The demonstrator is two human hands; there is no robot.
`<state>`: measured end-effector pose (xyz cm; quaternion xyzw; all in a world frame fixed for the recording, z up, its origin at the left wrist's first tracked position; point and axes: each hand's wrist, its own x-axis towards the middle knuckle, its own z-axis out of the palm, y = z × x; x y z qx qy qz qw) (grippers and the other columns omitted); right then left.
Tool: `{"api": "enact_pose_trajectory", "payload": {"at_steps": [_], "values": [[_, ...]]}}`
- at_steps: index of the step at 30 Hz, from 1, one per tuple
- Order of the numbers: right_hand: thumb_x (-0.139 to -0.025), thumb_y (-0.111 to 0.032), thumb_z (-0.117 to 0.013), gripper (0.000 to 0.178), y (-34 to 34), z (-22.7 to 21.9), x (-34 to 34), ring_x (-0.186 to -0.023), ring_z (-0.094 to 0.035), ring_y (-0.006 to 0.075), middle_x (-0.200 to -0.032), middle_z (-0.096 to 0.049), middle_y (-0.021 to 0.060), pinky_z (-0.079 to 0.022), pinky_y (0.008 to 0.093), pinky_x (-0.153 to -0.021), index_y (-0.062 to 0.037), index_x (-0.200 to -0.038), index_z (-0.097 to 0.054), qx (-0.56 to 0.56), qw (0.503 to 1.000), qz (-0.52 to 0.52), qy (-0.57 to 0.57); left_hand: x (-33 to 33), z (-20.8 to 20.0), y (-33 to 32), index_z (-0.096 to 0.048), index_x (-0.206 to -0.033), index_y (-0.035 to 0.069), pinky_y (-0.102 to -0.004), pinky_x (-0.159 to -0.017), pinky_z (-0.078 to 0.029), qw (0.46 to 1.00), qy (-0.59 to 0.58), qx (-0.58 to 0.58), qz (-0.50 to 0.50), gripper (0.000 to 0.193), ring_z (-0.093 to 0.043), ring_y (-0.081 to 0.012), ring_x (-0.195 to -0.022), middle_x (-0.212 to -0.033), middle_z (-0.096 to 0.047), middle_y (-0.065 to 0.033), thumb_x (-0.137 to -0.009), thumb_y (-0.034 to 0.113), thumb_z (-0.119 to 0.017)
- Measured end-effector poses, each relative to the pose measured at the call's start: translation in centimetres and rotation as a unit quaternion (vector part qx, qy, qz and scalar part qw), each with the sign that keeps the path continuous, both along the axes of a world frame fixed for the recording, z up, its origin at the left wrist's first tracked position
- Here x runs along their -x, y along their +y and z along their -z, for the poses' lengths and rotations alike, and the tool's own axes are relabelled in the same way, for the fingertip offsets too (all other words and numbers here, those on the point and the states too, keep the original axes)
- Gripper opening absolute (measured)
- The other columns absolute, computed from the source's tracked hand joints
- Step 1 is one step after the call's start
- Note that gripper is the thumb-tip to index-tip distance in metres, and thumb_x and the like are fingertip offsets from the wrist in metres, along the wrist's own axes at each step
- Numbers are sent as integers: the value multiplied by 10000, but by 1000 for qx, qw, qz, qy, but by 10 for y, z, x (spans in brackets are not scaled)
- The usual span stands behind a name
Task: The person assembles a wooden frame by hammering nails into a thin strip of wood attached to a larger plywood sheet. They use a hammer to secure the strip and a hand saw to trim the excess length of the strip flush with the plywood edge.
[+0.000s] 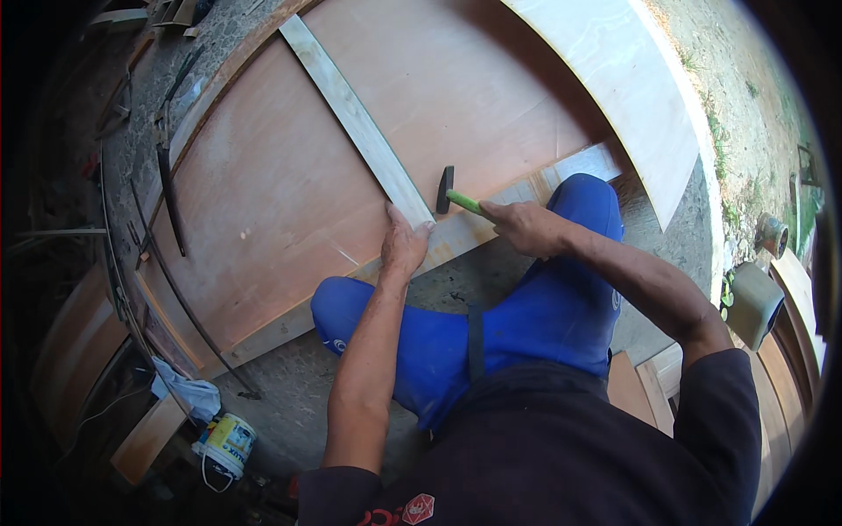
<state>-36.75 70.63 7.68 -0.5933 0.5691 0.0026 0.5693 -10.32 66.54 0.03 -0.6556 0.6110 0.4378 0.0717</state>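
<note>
A pale wooden batten (355,118) lies across a large pinkish plywood panel (263,149). Its near end meets the panel's wooden edge rail (465,232). My left hand (406,241) grips that near end, with the thumb on the right side and the fingers on the left. My right hand (531,228) is closed round the green handle of a hammer (445,190). The dark hammer head is just right of the batten's end, over the panel near the rail; I cannot tell whether it touches the wood.
A curved pale plywood sheet (614,79) overlaps the panel at the right. Dark flexible strips (167,307) lie along the left. A paint bucket (226,445) and a light blue cloth (189,386) are at the lower left. A plastic jug (754,302) stands at the right.
</note>
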Motion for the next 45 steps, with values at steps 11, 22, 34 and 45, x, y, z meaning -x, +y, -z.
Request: {"api": "enact_pose_trajectory", "payload": {"at_steps": [11, 22, 34, 45], "values": [[-1008, -181, -517, 499, -15, -17, 8, -1100, -652, 416, -1152, -671, 285, -494, 472, -956, -51, -1483, -434, 19, 999, 33, -19, -1, 6, -2, -53, -1547, -65, -483, -1022, -465, 1000, -6, -9, -15, 1003, -599, -452, -1193, -1314, -569, -347, -875, 301, -701], [-1012, -174, -514, 532, -21, -17, 8, -780, -714, 392, -953, -699, 290, -557, 481, -744, -72, -1518, -387, 69, 990, 123, -2, -8, 12, 4, -88, -1539, -82, -481, -997, -481, 1000, -1, 28, -8, 991, -611, -455, -1169, -1272, -592, -350, -875, 315, -708], [-997, -141, -481, 502, -9, -21, -10, -697, -690, 403, -830, -679, 265, -538, 484, -673, -48, -1486, -421, 25, 993, 115, -1, 4, -7, -2, -66, -1536, -83, -481, -983, -486, 1000, -23, -10, 8, 997, -631, -458, -1129, -1232, -624, -331, -877, 313, -700], [-975, -102, -542, 433, -25, -42, -49, -791, -686, 417, -857, -685, 263, -527, 499, -712, -108, -1408, -542, 192, 979, 65, 37, -10, 5, -2, -280, -1488, -76, -485, -980, -484, 996, -6, 77, -51, 826, -634, -450, -1129, -1223, -633, -316, -943, 462, -589]]}}
